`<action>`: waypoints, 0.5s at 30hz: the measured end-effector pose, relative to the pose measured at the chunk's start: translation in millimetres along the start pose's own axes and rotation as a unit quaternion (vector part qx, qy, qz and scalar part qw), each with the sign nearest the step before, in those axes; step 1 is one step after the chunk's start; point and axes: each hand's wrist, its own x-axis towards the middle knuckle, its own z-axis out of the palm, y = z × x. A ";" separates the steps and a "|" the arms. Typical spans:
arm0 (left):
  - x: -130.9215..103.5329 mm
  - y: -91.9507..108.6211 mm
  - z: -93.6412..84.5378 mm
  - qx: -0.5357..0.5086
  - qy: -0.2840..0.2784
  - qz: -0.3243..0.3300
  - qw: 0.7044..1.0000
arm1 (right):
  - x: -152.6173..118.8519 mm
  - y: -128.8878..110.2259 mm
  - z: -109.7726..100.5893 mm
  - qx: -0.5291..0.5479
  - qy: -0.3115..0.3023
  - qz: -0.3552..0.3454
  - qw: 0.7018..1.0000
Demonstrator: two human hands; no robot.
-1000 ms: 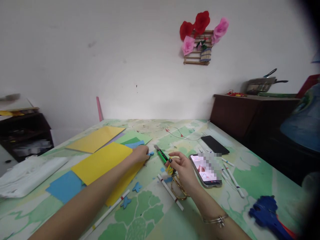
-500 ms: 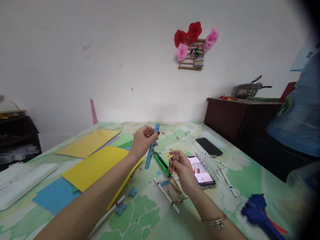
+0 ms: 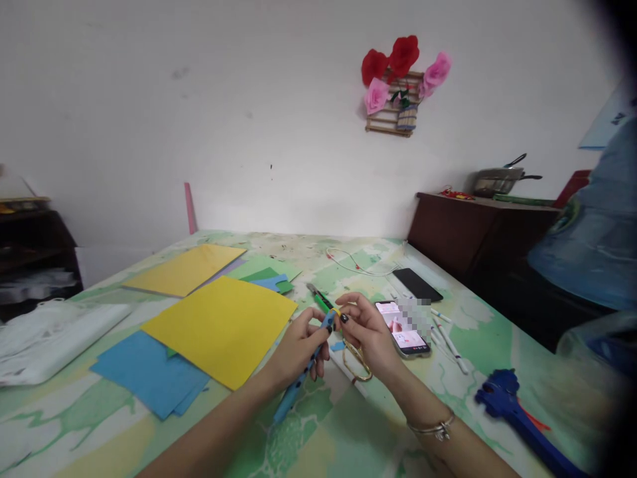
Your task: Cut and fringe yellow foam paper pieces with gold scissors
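Observation:
My left hand pinches a blue strip with dark dots, which slants down toward me. Its upper end meets a small yellow piece gripped in the fingertips of my right hand. Whether the two are joined I cannot tell. Just beyond my hands lies a green utility knife. Gold-handled scissors rest partly under my right hand, beside a white marker. Right of that hand, a lit phone lies face up.
Yellow sheets and blue sheets cover the table's left side, near a white bag. To the right are a dark flat slab, several white markers, a white cord and a dark blue tool.
My left hand has come down and right with the blue strip, bringing its upper end to the yellow piece in my right hand. The view has shifted slightly.

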 end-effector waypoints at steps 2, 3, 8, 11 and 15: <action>-2.1 2.0 0.2 -0.005 0.002 0.013 1.000 | -1.0 0.0 1.9 -0.010 -0.002 0.004 1.000; -2.8 1.9 0.3 -0.009 0.001 0.022 1.000 | -1.5 -0.1 2.8 -0.016 -0.002 0.005 1.000; -2.6 -2.5 0.1 -0.035 -0.008 0.039 0.999 | -3.5 -1.1 6.4 -0.047 0.011 0.002 0.999; -0.6 -3.7 -0.4 -0.046 0.004 0.039 0.998 | -3.9 -1.4 7.2 -0.064 0.021 -0.003 0.998; 1.0 -3.8 -1.5 -0.055 0.017 0.052 0.997 | -3.3 -0.3 5.9 -0.084 0.036 -0.004 0.996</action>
